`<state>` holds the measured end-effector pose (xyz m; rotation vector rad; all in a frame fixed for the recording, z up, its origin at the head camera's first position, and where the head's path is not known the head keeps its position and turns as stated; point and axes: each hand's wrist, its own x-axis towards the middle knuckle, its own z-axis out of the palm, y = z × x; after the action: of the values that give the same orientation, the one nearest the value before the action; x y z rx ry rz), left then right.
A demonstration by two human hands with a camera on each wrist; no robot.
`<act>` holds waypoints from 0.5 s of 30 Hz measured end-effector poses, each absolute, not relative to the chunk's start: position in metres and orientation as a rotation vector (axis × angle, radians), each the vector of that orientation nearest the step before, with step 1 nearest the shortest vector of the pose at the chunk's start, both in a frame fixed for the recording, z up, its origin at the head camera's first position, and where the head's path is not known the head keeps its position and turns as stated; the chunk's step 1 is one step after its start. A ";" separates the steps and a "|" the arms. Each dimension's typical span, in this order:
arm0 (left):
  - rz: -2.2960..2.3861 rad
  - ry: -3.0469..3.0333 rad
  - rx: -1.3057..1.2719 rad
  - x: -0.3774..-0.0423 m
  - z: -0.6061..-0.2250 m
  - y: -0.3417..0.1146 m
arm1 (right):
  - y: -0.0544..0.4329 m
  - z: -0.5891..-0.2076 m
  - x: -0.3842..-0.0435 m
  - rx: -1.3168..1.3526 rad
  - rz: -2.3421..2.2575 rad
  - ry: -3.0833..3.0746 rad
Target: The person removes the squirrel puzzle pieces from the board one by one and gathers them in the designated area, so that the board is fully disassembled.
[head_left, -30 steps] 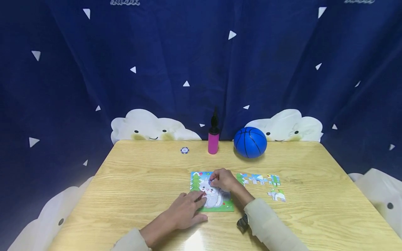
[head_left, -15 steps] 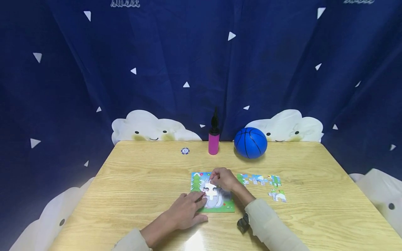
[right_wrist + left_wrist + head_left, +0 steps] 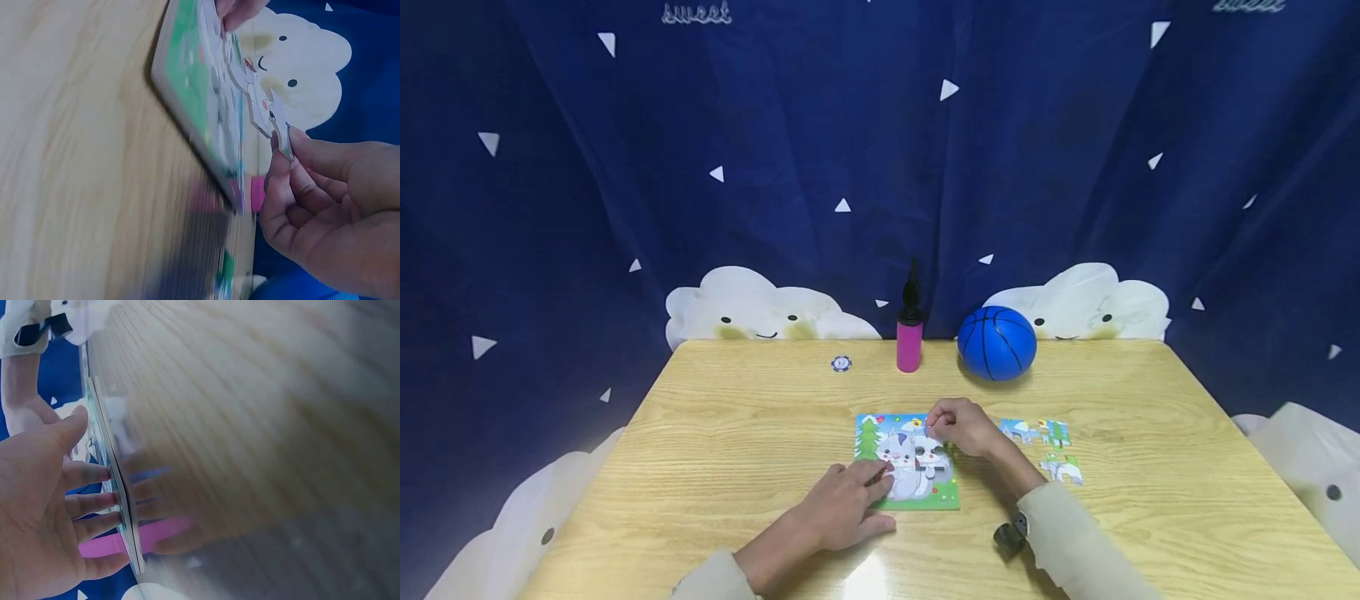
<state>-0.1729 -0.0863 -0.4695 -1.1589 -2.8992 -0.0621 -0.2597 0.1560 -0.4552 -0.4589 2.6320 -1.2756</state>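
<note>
My left hand (image 3: pixel 850 504) rests with extended fingers on the near left part of a puzzle board (image 3: pixel 917 502) with a green border and a cartoon animal picture. In the left wrist view, that hand's fingers (image 3: pixel 90 505) touch the board. My right hand (image 3: pixel 966 429) pinches a jigsaw piece (image 3: pixel 253 100) between thumb and fingertips. The piece is tilted above the board and bears part of an animal face. Further right lie several loose jigsaw pieces (image 3: pixel 1060 468) on the table; the right hand and forearm cover some of that area.
Toward the back of the wooden table (image 3: pixel 737 417) stand a pink hand pump (image 3: pixel 909 346) with a black top and a blue basketball (image 3: pixel 997 343). A poker chip (image 3: pixel 841 363) lies to their left. A dark blue curtain (image 3: pixel 805 150) hangs behind.
My right hand has moved right, with the piece now over the board's right part. The left animal's face shows where bright white covered it half a second ago. My left hand stays put.
</note>
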 end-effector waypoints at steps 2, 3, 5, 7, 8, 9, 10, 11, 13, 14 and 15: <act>-0.064 -2.900 -1.160 -0.173 -0.470 -0.086 | 0.165 -0.456 -0.259 -0.460 -1.276 2.650; -0.061 -2.899 -1.160 -0.173 -0.470 -0.086 | 0.169 -0.456 -0.258 -0.460 -1.275 2.660; -0.058 -2.896 -1.162 -0.174 -0.471 -0.086 | 0.178 -0.457 -0.258 -0.452 -1.282 2.669; -0.059 -2.891 -1.165 -0.174 -0.471 -0.086 | 0.187 -0.458 -0.258 -0.431 -1.282 2.677; -0.058 -2.887 -1.167 -0.174 -0.471 -0.086 | 0.192 -0.458 -0.258 -0.428 -1.280 2.678; -0.059 -2.882 -1.169 -0.174 -0.472 -0.086 | 0.197 -0.458 -0.258 -0.417 -1.280 2.675; -0.060 -2.877 -1.171 -0.174 -0.472 -0.086 | 0.201 -0.458 -0.258 -0.401 -1.279 2.673; -0.058 -2.873 -1.172 -0.174 -0.471 -0.086 | 0.205 -0.458 -0.257 -0.394 -1.274 2.673; -0.059 -2.866 -1.174 -0.174 -0.471 -0.086 | 0.214 -0.458 -0.257 -0.378 -1.266 2.669; -0.056 -2.867 -1.174 -0.174 -0.471 -0.086 | 0.218 -0.457 -0.256 -0.372 -1.266 2.665; -0.054 -2.869 -1.174 -0.173 -0.470 -0.086 | 0.222 -0.456 -0.255 -0.361 -1.265 2.664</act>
<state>-0.1734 -0.0858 -0.4703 -1.1735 -2.8691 -0.0538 -0.2549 0.2220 -0.4565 -0.3610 2.6636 -1.2654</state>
